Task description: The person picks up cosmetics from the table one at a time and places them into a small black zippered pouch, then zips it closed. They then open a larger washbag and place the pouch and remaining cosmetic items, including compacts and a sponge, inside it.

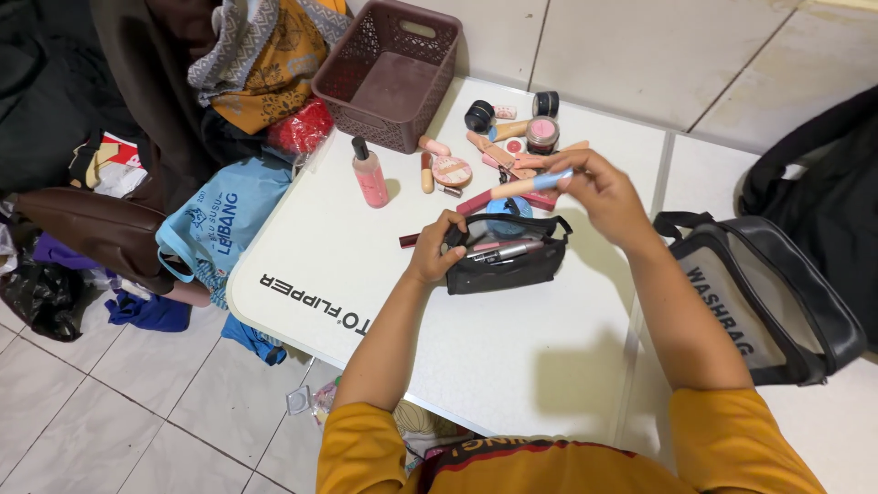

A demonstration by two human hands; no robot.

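I see a white table (512, 357) on a tiled floor, with a heap of clothes and bags (137, 183) piled along its far-left edge. A clear wash bag with black trim (759, 302) lies to the right, and an empty brown lattice basket (389, 69) stands at the table's far corner. Just beyond the hands, a scatter of small cosmetics (512, 146) and a pink bottle (369, 174) crowd the space. The black pouch (505, 261) lies mid-table, open, with tubes showing inside. My left hand (437, 249) has its fingers closed on the pouch's left rim. My right hand (604, 194) pinches a slim peach tube with a pale blue cap (530, 184), held level just above the pouch.
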